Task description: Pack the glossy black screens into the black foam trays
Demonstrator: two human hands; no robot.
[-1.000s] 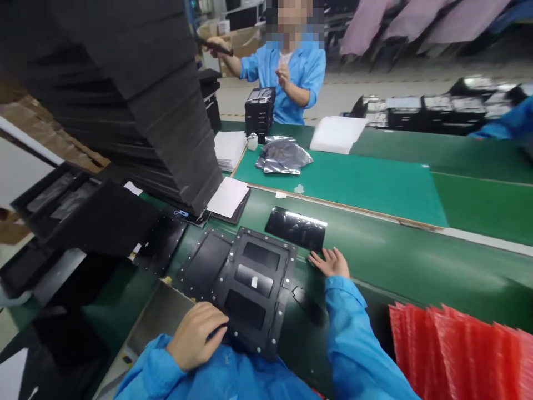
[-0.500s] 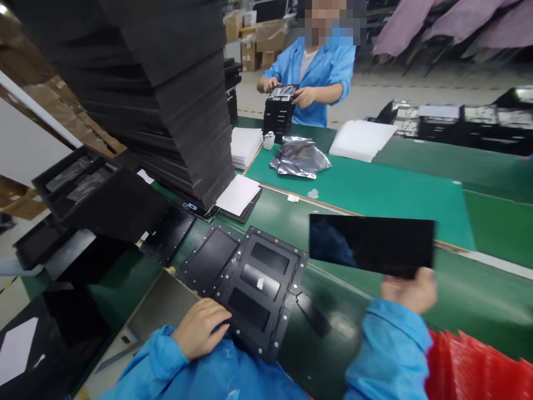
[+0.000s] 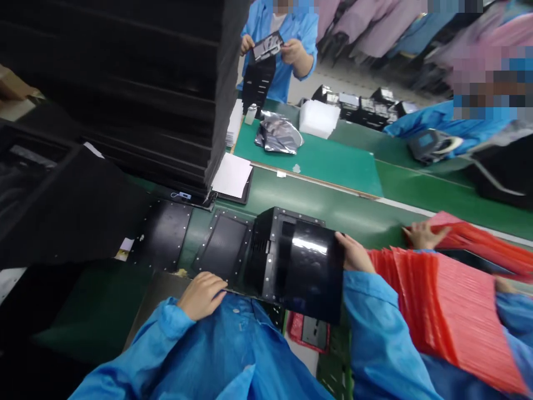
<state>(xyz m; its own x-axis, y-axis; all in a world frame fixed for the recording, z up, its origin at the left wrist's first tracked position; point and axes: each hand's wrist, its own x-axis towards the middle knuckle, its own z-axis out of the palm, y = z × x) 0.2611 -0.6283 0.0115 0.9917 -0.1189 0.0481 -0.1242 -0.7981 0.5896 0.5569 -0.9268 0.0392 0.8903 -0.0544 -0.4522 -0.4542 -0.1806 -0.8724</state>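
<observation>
The glossy black curved panel (image 3: 310, 272) has come down from midair onto the riveted black metal jig (image 3: 262, 261), pinched narrowly at its edge by the right hand (image 3: 353, 254). The open left hand (image 3: 202, 295) rests at the jig's edge, apparently steadying it.

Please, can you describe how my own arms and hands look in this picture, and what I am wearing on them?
Both arms are covered by loose, bright blue long sleeves of a work coat, the left sleeve and the right sleeve, with gathered cuffs. The left hand and right hand are bare, without gloves.
</observation>
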